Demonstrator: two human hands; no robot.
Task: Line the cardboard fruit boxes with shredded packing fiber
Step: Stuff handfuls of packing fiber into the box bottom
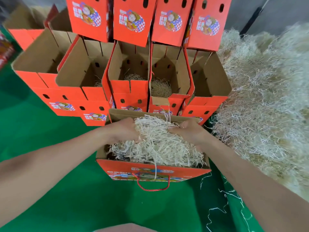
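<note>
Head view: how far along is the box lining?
Done: three back-row boxes hold fiber nests. In hand: left hand and right hand grip a fiber wad in the nearest box. To do: the far-left box shows no fiber.

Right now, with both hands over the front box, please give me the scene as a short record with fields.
front box: red, open, nearest to the camera
fiber bundle: pale shreds, partly down in the front box
left grip: holds the bundle, left side
right grip: holds the bundle, right side
back boxes: open row; some already hold fiber
fiber pile: large, to the right
floor: green
</note>
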